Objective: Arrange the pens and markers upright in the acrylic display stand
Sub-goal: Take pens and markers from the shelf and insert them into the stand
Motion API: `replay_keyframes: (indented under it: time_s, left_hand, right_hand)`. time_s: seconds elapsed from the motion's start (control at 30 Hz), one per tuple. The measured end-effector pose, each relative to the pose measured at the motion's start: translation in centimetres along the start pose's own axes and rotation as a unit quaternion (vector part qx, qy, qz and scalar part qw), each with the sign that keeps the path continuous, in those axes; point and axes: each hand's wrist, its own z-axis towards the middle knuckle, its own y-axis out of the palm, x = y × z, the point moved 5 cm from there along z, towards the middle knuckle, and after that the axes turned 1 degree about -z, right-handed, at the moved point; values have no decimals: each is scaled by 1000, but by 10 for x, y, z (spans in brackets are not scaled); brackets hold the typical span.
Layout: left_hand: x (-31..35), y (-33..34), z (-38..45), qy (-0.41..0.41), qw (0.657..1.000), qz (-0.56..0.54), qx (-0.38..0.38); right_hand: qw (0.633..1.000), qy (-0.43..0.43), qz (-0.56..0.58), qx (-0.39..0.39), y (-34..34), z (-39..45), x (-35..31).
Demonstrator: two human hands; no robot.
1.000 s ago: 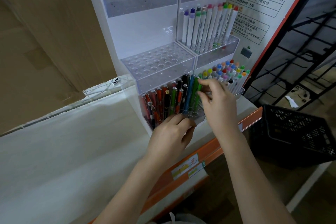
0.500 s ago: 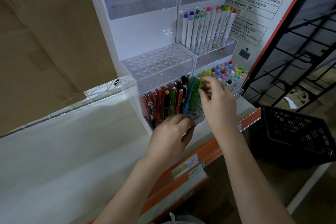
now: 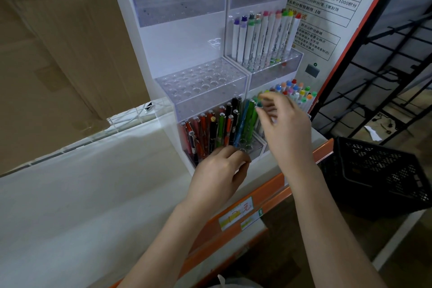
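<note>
The white-backed acrylic display stand [image 3: 187, 37] has stepped tiers with holes. Its lower left tier holds several orange, black, green and blue pens [image 3: 219, 128], standing or slightly leaning. White markers with coloured caps [image 3: 264, 37] stand in the right middle tier, and more capped markers [image 3: 297, 92] fill the right bottom tier. My left hand [image 3: 219, 170] curls its fingers over the front edge of the lower left tier. My right hand [image 3: 285, 128] hovers with spread fingers just right of the green pens [image 3: 249, 117], holding nothing.
The left middle tier [image 3: 201, 82] and both top tiers have only vacant holes. The stand sits on a white shelf [image 3: 81, 194] with an orange front rail [image 3: 268, 192]. A black plastic crate [image 3: 383, 170] is at the lower right, with cardboard boxes [image 3: 58, 42] to the left.
My right hand has let go of the green pen's top and spread its fingers, drifting slightly up and right. My left hand has stayed at the lower tier's front edge.
</note>
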Motion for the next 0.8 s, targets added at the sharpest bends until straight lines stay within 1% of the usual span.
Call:
replay_keyframes:
  time_s: [0.1,0.27,0.4,0.5,0.57,0.8]
  left_hand:
    - [0,0,1,-4,1000,-3,0]
    - [1,-1,1,-13,1000,-3,3]
    - [0,0,2,-18,1000,-4,1]
    - [-1,1,4,-22,1000,1,-8]
    - [-1,0,4,-23,1000,1,-10]
    - [-3,2,4,-29,999,-1,-17]
  right_hand:
    - [1000,4,-14,-10,-2,6,1]
    - [997,2,-45,-62,9,9,-3]
    - [992,-17,-117,-47,18,13,-2]
    - [984,-9,-163,-78,25,18,0]
    - [980,-1,-179,-93,27,20,1]
    - [974,3,-205,-98,27,23,-5]
